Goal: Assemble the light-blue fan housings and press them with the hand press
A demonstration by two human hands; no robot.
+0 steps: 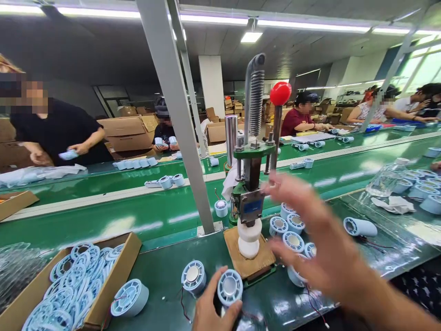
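My left hand [217, 303] is closed round a light blue round part [230, 287] with a silver disc in its face, low in the middle of the view. Just left of it a similar blue part [193, 276] with a thin wire rests on the green bench. Smeared by motion, my right hand [320, 234] is raised with its fingers apart and nothing between them, right of the green hand press [252, 204]. The press has a lever with a red ball [280, 93], and its white plastic pieces [248, 241] stand over a brown pad [237, 257].
A cardboard box [132, 250] of blue rings stands at left, beside another blue part [129, 297]. Several blue parts [292, 241] sit right of the press. A grey post [182, 115] rises behind. Across the green conveyor [120, 216], people handle parts.
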